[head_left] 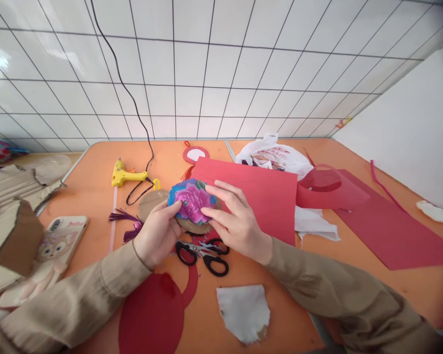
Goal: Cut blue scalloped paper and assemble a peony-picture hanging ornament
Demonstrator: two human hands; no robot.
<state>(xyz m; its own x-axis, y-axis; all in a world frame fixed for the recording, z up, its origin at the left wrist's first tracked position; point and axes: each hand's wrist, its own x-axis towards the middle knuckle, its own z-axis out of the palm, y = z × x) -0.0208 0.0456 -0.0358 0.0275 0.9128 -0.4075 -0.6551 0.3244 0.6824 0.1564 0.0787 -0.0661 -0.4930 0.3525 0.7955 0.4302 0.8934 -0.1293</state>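
Note:
My left hand (158, 230) grips a cut-out flower picture (192, 201), magenta on blue, with the thumb pressed on its face. Beneath the flower shows a round brown cardboard disc (195, 225), partly hidden by it. On the right side, my right hand (236, 216) has its fingers apart, the tips touching the flower's edge; whether it carries any of the weight I cannot tell. Black-handled scissors (203, 250) lie on the table just below both hands. Another brown disc (151, 202) rests behind my left hand.
A yellow glue gun (127, 174) with a black cord lies at the back left. Red sheets (251, 189) cover the middle and right. A plastic bag (276, 155) stands behind them. Cardboard pieces (16, 236) and a phone (64, 241) are at left; a red oval (151, 314) lies in front.

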